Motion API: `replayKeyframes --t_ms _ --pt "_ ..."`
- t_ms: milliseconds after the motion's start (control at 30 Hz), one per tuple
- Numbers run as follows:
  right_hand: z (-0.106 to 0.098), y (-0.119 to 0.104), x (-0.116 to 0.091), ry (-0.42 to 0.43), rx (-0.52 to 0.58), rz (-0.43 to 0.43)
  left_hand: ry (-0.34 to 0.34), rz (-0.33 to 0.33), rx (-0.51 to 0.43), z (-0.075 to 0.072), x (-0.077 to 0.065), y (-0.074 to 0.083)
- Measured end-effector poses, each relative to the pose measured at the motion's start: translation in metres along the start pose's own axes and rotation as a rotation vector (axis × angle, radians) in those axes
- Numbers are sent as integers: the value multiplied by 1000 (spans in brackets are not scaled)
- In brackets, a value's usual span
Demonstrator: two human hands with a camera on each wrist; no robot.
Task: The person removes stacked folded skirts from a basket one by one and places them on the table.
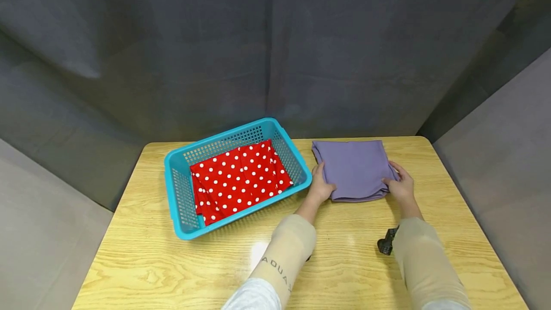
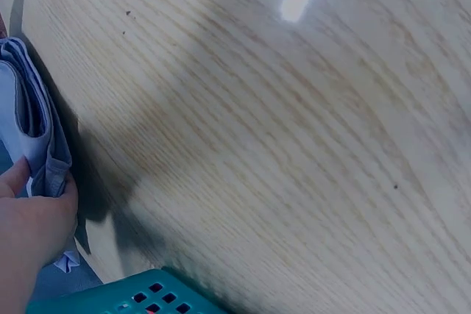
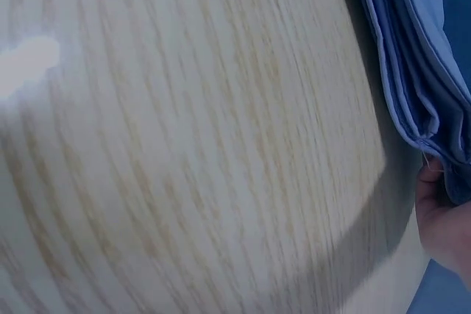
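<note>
A folded purple cloth [image 1: 355, 169] lies toward the back right of the table, its layers stacked along the near edge. My left hand [image 1: 319, 188] grips its left side, thumb on top near the front corner. On the opposite side, my right hand [image 1: 401, 188] pinches the right edge between thumb and fingers. In the left wrist view the hand [image 2: 44, 226] holds the end of the layered cloth [image 2: 51, 126], which looks bluish there. The right wrist view shows the fingers of the other hand [image 3: 445, 226] under the corner of the stacked folds [image 3: 412, 49].
A blue plastic basket [image 1: 173, 204] stands left of the cloth, close to my left hand, with a red polka-dot cloth [image 1: 241, 178] folded inside. The wooden table [image 1: 172, 271] ends at a grey curtain [image 1: 206, 61] behind. A small black device [image 1: 387, 242] sits by my right wrist.
</note>
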State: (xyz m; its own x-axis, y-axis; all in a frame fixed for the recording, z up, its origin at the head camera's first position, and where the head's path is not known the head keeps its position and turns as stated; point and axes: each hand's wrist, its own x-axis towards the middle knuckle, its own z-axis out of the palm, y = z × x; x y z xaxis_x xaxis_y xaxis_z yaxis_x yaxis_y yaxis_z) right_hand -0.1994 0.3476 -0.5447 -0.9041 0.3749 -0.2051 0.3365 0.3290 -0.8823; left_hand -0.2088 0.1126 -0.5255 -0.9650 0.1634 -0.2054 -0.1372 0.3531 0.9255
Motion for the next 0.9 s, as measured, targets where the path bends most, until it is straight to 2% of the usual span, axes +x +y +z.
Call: replayKeyframes --t_ms 467,900 --pt "4 6 -4 25 -60 6 -10 33 112 1 -2 -13" --pt "6 11 -9 33 -283 -116 -17 -4 206 1 -6 -12"
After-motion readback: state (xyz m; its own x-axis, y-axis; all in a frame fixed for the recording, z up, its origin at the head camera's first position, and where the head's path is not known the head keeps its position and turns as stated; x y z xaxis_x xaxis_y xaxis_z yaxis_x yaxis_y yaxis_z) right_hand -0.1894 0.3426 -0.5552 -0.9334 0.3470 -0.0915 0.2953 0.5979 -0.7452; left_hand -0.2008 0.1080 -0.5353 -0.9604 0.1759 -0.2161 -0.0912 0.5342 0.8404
